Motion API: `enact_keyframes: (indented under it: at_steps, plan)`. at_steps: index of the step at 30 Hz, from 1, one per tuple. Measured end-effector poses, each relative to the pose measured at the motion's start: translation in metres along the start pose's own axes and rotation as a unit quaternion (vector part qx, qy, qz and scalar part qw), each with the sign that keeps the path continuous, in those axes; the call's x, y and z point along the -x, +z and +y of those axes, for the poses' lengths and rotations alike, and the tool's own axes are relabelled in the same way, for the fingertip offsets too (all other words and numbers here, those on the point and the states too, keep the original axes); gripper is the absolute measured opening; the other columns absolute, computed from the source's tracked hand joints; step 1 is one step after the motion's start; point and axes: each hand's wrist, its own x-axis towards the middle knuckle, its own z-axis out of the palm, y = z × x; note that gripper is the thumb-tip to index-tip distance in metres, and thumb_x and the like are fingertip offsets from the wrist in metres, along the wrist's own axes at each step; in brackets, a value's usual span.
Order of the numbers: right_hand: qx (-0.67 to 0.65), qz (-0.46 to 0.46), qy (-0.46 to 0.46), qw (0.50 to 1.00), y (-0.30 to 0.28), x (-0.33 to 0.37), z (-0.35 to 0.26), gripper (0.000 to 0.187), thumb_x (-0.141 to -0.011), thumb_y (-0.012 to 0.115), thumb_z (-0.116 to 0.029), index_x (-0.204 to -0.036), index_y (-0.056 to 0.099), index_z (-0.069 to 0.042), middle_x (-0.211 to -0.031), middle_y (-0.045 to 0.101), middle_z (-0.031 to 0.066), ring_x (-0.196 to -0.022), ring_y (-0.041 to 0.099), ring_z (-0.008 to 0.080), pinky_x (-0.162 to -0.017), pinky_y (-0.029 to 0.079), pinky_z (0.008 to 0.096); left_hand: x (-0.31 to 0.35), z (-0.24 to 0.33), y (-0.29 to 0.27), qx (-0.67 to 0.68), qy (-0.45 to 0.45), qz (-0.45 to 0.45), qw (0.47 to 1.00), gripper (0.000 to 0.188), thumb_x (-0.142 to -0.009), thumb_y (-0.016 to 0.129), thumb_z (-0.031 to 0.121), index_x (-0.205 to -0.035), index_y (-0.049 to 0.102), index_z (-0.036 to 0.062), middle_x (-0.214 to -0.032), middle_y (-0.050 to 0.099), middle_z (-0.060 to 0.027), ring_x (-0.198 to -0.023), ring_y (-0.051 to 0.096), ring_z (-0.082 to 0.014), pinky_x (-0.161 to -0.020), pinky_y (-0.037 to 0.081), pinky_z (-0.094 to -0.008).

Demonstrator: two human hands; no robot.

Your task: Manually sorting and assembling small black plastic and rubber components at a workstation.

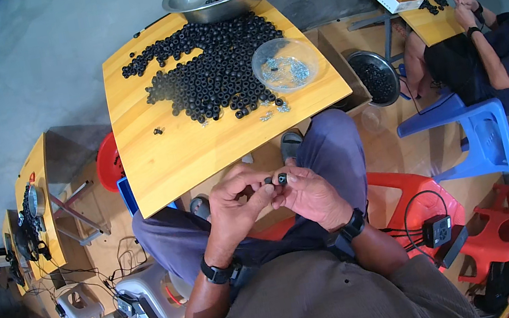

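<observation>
Over my lap, my left hand [235, 204] and my right hand [313, 197] meet near the table's front edge. Between the right thumb and fingers is a small black ring-shaped part [282, 179], its hole showing a light spot. A second small dark part [268, 182] shows at my left fingertips, partly hidden by them. On the yellow table [200, 161] lies a wide spread of black ring-shaped parts [211, 64]. A clear plastic bowl [262, 76] of small silvery pieces [290, 72] stands at the right, and a few similar pieces lie loose before it.
A steel basin [194, 11] with black parts stands at the table's far edge. Right of the table are a cardboard box [349, 77], a dark bowl [389, 94] and another person [495, 55] at a second table. Red stools [411, 199] and a blue chair [496, 137] stand right.
</observation>
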Motion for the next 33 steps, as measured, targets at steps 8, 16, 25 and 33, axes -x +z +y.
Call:
enact_keyframes:
  at_steps: [8, 16, 25, 33]
  plan:
    - [0.003, 0.020, -0.005, 1.000, 0.017, 0.001, 0.000, 0.029, -0.103, 0.058, -0.020, -0.122, 0.066, 0.000, -0.111, 0.070, 0.0100, -0.104, 0.067, 0.0203, -0.086, 0.057, 0.0360, 0.005, -0.013, -0.005, 0.197, -0.052, 0.018, 0.979, 0.022, -0.088, 0.071, -0.005, -0.109, 0.074, 0.0005, -0.090, 0.065, -0.0026, -0.081, 0.062, -0.0099, -0.070, 0.050, -0.0243]
    - [0.043, 0.039, -0.009, 0.998, 0.015, 0.000, 0.003, 0.026, -0.101, 0.061, -0.020, -0.120, 0.069, -0.003, -0.115, 0.071, 0.0083, -0.105, 0.066, 0.0194, -0.085, 0.057, 0.0368, 0.001, 0.011, -0.010, -0.072, 0.013, -0.007, 0.997, 0.021, -0.084, 0.073, -0.005, -0.104, 0.076, 0.0023, -0.086, 0.066, -0.0042, -0.075, 0.063, -0.0087, -0.065, 0.050, -0.0227]
    - [0.050, 0.050, 0.012, 0.997, 0.018, 0.001, 0.004, 0.026, -0.101, 0.062, -0.021, -0.118, 0.070, -0.004, -0.109, 0.070, 0.0066, -0.098, 0.066, 0.0174, -0.080, 0.059, 0.0357, 0.002, 0.008, -0.018, -0.045, 0.013, -0.032, 0.998, 0.017, -0.085, 0.075, -0.002, -0.101, 0.075, 0.0003, -0.090, 0.069, -0.0067, -0.078, 0.066, -0.0107, -0.068, 0.052, -0.0254]
    - [0.074, 0.064, 0.024, 0.995, 0.021, 0.002, 0.004, 0.028, -0.101, 0.061, -0.021, -0.120, 0.068, -0.002, -0.110, 0.069, 0.0073, -0.098, 0.065, 0.0169, -0.082, 0.058, 0.0342, 0.010, -0.009, -0.020, -0.005, -0.003, 0.008, 1.000, 0.014, -0.084, 0.078, 0.001, -0.098, 0.076, 0.0025, -0.084, 0.068, -0.0035, -0.077, 0.062, -0.0096, -0.068, 0.049, -0.0243]
